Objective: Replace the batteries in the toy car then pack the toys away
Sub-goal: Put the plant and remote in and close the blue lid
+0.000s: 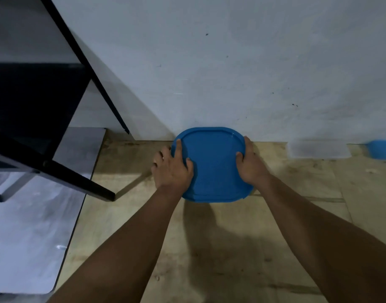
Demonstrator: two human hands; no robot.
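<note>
both hands close their grip on a blue lid (211, 165): the left hand (172, 169) clasps its left edge with the thumb and forefinger laid on top and the other fingers curled down over the side, and the right hand (250, 165) clasps the right edge with the thumb on top and the fingers wrapped round the rim. both bare forearms reach in from the near corners of the view. the lid is rounded-square with a raised ridge just inside its rim; whatever sits under it is hidden, so the container itself cannot be made out, nor any toy car or batteries. the lid lies over a pale wooden floor (220, 248), its far edge against the foot of a grey wall (209, 62), and it throws a dark shadow toward the viewer. to the left, a black metal frame (82, 184) stands with one foot on the floor near the left hand, beside a grey mat (30, 226). farther right along the wall, well apart from the lid, lie a clear plastic tub (319, 149) and, at the picture's edge, a blue object (382, 148) only partly in view.
</note>
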